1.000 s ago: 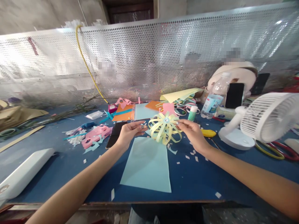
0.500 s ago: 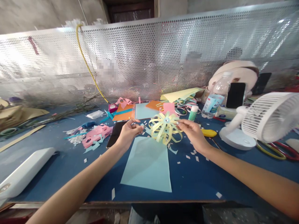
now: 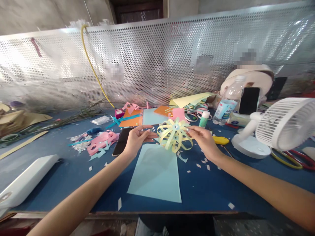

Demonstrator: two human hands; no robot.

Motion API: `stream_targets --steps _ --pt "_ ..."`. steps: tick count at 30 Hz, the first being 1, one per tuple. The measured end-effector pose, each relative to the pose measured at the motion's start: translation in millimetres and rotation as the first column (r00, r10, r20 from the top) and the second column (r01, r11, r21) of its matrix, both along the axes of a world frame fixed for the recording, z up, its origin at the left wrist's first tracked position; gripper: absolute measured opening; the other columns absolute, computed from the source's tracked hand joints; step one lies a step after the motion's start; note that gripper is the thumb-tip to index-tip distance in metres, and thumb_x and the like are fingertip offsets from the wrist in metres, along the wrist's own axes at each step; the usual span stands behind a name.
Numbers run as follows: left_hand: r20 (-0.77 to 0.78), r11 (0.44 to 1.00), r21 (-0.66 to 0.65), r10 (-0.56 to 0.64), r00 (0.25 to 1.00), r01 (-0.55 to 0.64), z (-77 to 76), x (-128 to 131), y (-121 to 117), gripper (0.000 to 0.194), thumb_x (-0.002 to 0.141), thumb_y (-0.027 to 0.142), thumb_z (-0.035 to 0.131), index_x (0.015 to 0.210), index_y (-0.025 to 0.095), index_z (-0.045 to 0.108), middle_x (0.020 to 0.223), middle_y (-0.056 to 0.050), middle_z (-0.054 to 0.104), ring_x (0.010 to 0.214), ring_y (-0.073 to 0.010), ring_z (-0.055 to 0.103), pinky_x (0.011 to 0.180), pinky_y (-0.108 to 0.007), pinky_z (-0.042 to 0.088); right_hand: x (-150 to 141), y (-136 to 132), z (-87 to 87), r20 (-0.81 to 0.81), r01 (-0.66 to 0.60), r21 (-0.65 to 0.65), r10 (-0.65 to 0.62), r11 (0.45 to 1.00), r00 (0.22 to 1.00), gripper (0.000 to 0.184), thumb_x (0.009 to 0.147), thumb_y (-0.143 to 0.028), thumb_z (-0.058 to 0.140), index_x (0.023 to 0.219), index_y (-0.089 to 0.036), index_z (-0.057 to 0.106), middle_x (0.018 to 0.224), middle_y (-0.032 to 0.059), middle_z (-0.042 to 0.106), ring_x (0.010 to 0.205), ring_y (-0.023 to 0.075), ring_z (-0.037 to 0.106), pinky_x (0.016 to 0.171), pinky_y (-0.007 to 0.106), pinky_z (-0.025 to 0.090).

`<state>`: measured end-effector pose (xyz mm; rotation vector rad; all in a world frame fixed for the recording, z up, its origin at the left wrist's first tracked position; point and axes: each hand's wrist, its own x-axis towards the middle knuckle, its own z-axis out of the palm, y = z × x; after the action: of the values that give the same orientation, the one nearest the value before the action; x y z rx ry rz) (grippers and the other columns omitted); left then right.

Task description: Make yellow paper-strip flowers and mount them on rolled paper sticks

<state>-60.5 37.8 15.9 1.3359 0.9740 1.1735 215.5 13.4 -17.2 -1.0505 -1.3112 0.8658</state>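
Straightened since half a second ago, the left fingers reach nearer the paper ball, where they were curled before; the right side of the pose is nearly unchanged. Two hands are in view. One, the left hand [image 3: 136,139], is loosely spread and grips nothing, its fingertips just beside the ball; whether they touch it I cannot tell. The other, the right hand [image 3: 204,141], pinches the ball's right side between thumb and fingers. This single paper ball [image 3: 176,127], made of pale yellow strips meeting at one small disc on top, is between the hands, over the far right corner of one light blue sheet [image 3: 155,173].

One black phone [image 3: 121,143] lies beside the left hand; near the right hand are one glue stick [image 3: 203,120] and one yellow object [image 3: 221,140]. White scraps dot the worktop [image 3: 201,195], too many to count. Behind the ball are one pink piece [image 3: 178,113], two orange sheets [image 3: 130,118] and a second light blue sheet [image 3: 150,116].

Farther right come one bottle [image 3: 223,109], a second phone [image 3: 249,100] standing upright, and one white fan [image 3: 273,123]. At far left lies one long white device [image 3: 29,180]. One yellow cord [image 3: 92,67] hangs at the back.
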Motion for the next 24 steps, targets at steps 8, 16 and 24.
stream_targets --steps 8,16,24 --pt "-0.178 0.973 0.232 0.019 0.984 0.023 0.1 3.8 -9.0 0.044 0.079 0.030 0.076 0.120 0.016 0.068 0.089 -0.007 0.079 0.084 -0.0228 0.075 0.075 -0.032 0.062 -0.7 -0.4 1.2 0.005 0.004 -0.012 -0.004 1.000 1.000 0.025 0.083 -0.045 0.070 0.092 -0.022 0.074 0.087 0.0040 0.073 0.084 0.0208 0.067 0.075 0.030 0.053" --pt "-0.164 0.952 0.306 0.073 0.984 -0.020 3.2 5.1 -10.7 0.044 0.075 0.024 0.078 0.118 0.017 0.066 0.072 0.000 0.073 0.076 -0.0175 0.073 0.079 -0.029 0.060 -0.8 0.2 -0.6 0.026 0.013 -0.001 -0.013 1.000 1.000 0.027 0.083 -0.046 0.069 0.092 -0.022 0.074 0.088 0.0049 0.073 0.084 0.0215 0.068 0.074 0.031 0.054" --pt "-0.189 0.927 0.372 0.121 0.975 -0.043 4.0 4.2 -9.7 0.032 0.074 0.020 0.078 0.102 0.019 0.062 0.066 0.003 0.067 0.069 -0.0149 0.069 0.073 -0.027 0.057 -0.1 1.1 -3.9 0.029 0.001 -0.001 -0.001 1.000 1.000 0.024 0.084 -0.045 0.069 0.092 -0.023 0.075 0.091 0.0037 0.074 0.085 0.0201 0.068 0.074 0.029 0.054"
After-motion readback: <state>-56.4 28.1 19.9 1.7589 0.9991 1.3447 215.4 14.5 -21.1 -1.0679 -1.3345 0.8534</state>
